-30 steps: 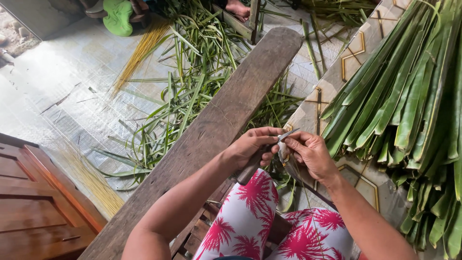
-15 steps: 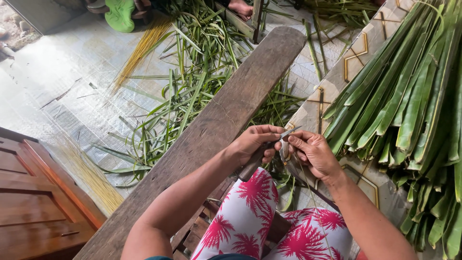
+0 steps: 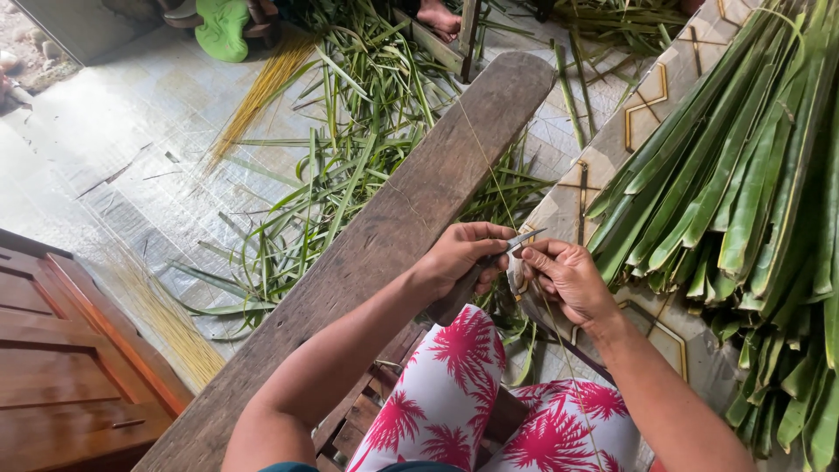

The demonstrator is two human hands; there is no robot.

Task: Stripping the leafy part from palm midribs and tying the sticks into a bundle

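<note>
plank (image 3: 411, 218): rough, weathered wood, looking matt grey-brown
knife (image 3: 522, 239): thin metal blade, showing a dull gleam
stacked leaves (image 3: 752, 183): smooth green fronds, shining slightly waxy
scattered leaf strips (image 3: 332, 175): thin, limp green plant fibre lying matt
yellow ribs (image 3: 258, 92): dry, stiff straw-like stalks
floor (image 3: 131, 149): pale tile, looking worn and faintly glossy
door (image 3: 61, 367): varnished reddish wood, showing a soft sheen
trousers (image 3: 454, 393): soft printed cloth

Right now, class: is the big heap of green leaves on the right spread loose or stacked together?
Stacked together. The green leaves lie overlapping in one thick, roughly parallel pile, unlike the loose strips scattered beyond the plank.
</note>
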